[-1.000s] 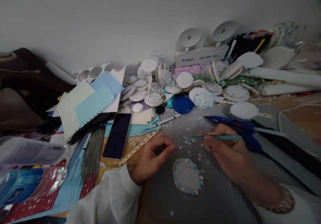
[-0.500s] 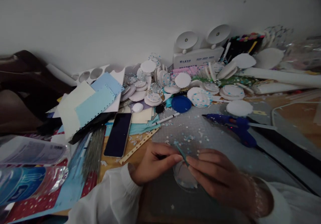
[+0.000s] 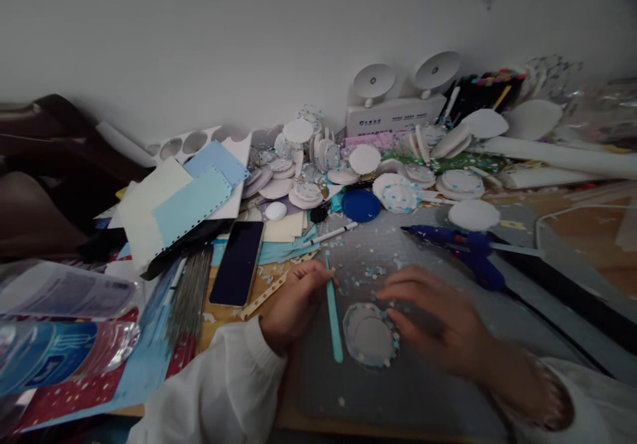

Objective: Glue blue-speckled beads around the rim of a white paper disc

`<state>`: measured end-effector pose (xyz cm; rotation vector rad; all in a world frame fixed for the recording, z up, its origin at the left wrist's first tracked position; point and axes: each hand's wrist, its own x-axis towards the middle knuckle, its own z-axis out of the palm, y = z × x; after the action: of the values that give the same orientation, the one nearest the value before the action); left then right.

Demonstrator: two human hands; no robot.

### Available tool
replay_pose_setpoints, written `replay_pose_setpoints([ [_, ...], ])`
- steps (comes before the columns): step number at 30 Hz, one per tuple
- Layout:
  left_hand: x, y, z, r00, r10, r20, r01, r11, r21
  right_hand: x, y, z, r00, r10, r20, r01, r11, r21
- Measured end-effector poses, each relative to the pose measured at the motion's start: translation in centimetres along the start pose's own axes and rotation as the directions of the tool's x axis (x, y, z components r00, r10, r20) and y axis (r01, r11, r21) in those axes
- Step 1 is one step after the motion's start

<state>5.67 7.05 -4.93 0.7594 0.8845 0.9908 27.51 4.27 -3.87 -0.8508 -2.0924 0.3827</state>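
Note:
My left hand pinches a slim teal tool near its narrow far end between thumb and forefinger. The tool's broader end points toward me. Just right of it lies a round clear disc rimmed with small blue and white bits. My right hand hovers at the disc's right edge, thumb and fingers apart, somewhat blurred and holding nothing I can see. Whether its thumb touches the rim, I cannot tell. Both hands are over a grey cutting mat.
A blue glue gun with a black cord lies at right. White paper discs are heaped along the wall. Left of the mat are a phone, a bundle of thin wires and a plastic bottle. Small bits litter the mat.
The teal tool has passed from my right hand's fingers to my left hand alone and now stands more upright. My right hand has opened and moved right, uncovering the disc.

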Motion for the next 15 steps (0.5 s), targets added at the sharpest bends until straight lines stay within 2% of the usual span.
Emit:
replay_pose_setpoints([
  [2, 0.1, 0.3, 0.0, 1.000, 0.010, 0.008, -0.009, 0.999, -0.031, -1.3, -0.1, -1.1, 0.994, 0.038, -0.105, -0.048, 0.994, -0.103],
  [3, 0.1, 0.4, 0.1, 1.000, 0.012, 0.014, -0.012, 1.000, -0.026, -2.1, -0.1, -1.7, 0.976, 0.064, -0.210, -0.100, 0.981, -0.168],
  [4, 0.0, 0.4, 0.1, 1.000, 0.013, 0.019, -0.012, 1.000, -0.007, -2.9, 0.0, -2.3, 0.941, 0.110, -0.320, -0.189, 0.955, -0.227],
  [6, -0.1, 0.4, 0.0, 0.999, 0.014, 0.032, -0.016, 0.998, 0.068, -4.3, 0.7, -3.6, 0.826, 0.176, -0.536, -0.368, 0.888, -0.275],
  [7, -0.1, 0.2, -0.1, 0.999, 0.014, 0.041, -0.019, 0.993, 0.113, -4.8, 1.2, -4.1, 0.774, 0.181, -0.607, -0.442, 0.840, -0.314],
  [8, -0.2, 0.1, -0.3, 0.998, 0.010, 0.055, -0.018, 0.987, 0.158, -5.1, 1.9, -4.6, 0.762, 0.208, -0.614, -0.512, 0.774, -0.373],
  [9, -0.2, -0.1, -0.4, 0.997, 0.004, 0.071, -0.017, 0.980, 0.197, -5.3, 2.6, -4.9, 0.773, 0.234, -0.589, -0.555, 0.700, -0.450],
  [11, -0.3, -0.3, -0.7, 0.995, -0.008, 0.104, -0.018, 0.968, 0.252, -5.4, 4.3, -5.0, 0.834, 0.263, -0.484, -0.534, 0.601, -0.595],
  [13, -0.3, -0.4, -0.8, 0.992, -0.011, 0.128, -0.026, 0.960, 0.280, -5.3, 5.8, -4.8, 0.899, 0.264, -0.351, -0.439, 0.568, -0.696],
  [15, -0.2, -0.4, -0.9, 0.990, -0.001, 0.142, -0.040, 0.958, 0.285, -5.1, 6.9, -4.5, 0.930, 0.274, -0.246, -0.363, 0.565, -0.741],
])
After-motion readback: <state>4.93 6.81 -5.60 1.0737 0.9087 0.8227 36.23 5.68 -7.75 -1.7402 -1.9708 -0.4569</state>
